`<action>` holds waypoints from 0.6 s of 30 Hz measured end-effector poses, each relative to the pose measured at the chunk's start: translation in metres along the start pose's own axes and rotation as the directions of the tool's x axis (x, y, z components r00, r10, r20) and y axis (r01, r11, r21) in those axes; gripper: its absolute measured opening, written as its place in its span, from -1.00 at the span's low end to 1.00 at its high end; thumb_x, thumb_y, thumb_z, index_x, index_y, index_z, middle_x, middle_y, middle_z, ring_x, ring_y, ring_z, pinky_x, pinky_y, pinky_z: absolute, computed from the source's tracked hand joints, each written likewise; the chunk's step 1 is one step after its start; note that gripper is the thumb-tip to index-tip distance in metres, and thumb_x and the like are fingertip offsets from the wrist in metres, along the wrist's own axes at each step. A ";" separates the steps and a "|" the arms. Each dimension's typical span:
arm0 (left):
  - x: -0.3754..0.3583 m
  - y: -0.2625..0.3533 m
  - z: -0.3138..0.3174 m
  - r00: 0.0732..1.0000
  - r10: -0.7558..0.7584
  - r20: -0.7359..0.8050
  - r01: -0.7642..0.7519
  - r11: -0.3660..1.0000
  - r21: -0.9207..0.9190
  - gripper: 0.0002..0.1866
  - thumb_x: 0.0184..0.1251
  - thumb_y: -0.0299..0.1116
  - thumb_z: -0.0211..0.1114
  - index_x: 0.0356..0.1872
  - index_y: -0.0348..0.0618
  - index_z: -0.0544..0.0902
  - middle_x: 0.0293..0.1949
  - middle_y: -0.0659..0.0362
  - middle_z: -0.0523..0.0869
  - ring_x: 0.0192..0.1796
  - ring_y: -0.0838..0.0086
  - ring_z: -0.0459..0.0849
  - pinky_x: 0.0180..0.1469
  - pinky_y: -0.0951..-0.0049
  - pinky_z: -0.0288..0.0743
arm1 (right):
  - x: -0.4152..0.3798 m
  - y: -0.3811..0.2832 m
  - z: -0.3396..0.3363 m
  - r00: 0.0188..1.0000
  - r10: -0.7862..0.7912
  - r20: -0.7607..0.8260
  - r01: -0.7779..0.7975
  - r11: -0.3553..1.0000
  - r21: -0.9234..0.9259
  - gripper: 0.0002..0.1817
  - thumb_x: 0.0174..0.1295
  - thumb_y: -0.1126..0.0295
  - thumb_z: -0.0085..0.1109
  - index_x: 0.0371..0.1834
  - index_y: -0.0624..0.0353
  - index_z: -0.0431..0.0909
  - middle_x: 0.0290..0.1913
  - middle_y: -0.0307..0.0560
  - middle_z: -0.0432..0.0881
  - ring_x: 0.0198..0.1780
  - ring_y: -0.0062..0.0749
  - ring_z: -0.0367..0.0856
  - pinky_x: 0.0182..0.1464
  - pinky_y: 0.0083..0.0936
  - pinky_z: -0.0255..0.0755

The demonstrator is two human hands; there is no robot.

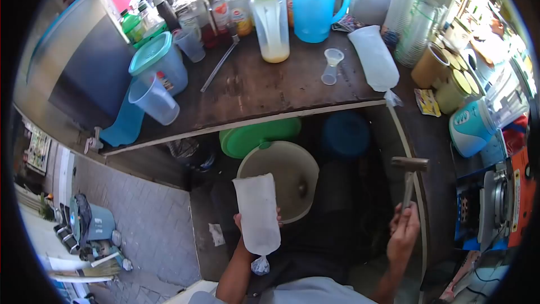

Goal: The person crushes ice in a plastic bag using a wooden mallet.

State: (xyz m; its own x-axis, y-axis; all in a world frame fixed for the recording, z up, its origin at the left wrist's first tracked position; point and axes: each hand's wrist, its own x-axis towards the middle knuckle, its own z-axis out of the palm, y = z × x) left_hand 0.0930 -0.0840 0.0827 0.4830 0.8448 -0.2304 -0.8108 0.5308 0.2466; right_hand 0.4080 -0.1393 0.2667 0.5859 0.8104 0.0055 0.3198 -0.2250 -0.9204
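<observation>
My left hand (238, 223) is wrapped round a bag of ice (257, 214), a long white block in clear plastic knotted at the lower end. Its palm is hidden behind the bag; only fingers at both sides show. Behind the bag, lower down, stands a round beige bucket (304, 160). On the right, my right hand (405, 226) grips the handle of a hammer (410, 164), its head raised and pointing away from me. The two hands are well apart. A second bag of ice (374, 59) lies on the dark wooden counter (242, 93).
A blue pitcher (313, 11), a green-capped bottle (270, 28) and several sauce bottles line the counter's back. Plastic measuring jugs (153, 101) stand at left. A blender (471, 129) and a portable stove (495, 205) are at right. A green lid (259, 135) lies behind the bucket.
</observation>
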 end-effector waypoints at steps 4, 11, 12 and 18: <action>0.008 -0.015 0.011 0.996 -0.005 0.091 0.029 0.965 -0.261 0.20 -0.33 0.42 0.41 0.31 -0.19 0.17 0.01 0.01 0.39 -0.05 0.25 0.46 0.01 0.11 0.47 | -0.024 0.039 0.080 0.817 0.134 0.561 -0.440 0.774 0.456 -0.66 0.38 0.10 0.01 -0.42 0.11 0.33 -0.60 -0.40 0.30 -0.66 -0.81 0.19 -0.68 -0.75 0.04; 0.023 -0.015 -0.009 0.989 0.045 0.144 -0.026 0.991 -0.132 0.23 -0.38 0.44 0.43 0.25 -0.30 0.19 0.05 0.03 0.40 0.05 0.20 0.46 0.13 0.05 0.46 | -0.073 0.111 0.173 0.842 0.101 0.530 -0.322 0.883 0.343 -0.47 -0.01 0.25 0.51 -0.31 0.18 0.24 -0.36 -0.16 0.63 -0.64 -0.85 0.17 -0.58 -0.77 0.14; 0.027 -0.015 -0.013 0.988 0.056 0.147 -0.040 0.993 -0.112 0.24 -0.36 0.44 0.42 0.27 -0.29 0.18 0.07 0.03 0.41 0.07 0.16 0.47 0.17 0.05 0.44 | -0.073 0.113 0.172 0.818 0.095 0.567 -0.359 0.854 0.376 -0.45 -0.04 0.26 0.53 -0.30 0.18 0.23 -0.33 -0.12 0.64 -0.64 -0.86 0.16 -0.59 -0.78 0.13; 0.039 0.004 0.032 0.965 0.157 0.212 -0.183 0.977 0.108 0.25 -0.28 0.40 0.40 0.37 -0.26 0.11 0.23 -0.01 0.36 0.21 0.04 0.43 0.30 -0.06 0.32 | -0.053 0.048 0.147 0.792 0.051 0.608 -0.358 0.846 0.395 -0.41 -0.12 0.38 0.56 -0.31 0.13 0.17 -0.22 0.02 0.66 -0.64 -0.91 0.09 -0.63 -0.83 0.07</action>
State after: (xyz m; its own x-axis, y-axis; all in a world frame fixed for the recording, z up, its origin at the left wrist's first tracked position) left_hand 0.1191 -0.0470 0.1045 0.4082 0.9127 0.0160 -0.8449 0.3712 0.3852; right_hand 0.2828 -0.1132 0.1650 0.0280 0.9595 -0.2804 -0.2330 -0.2665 -0.9352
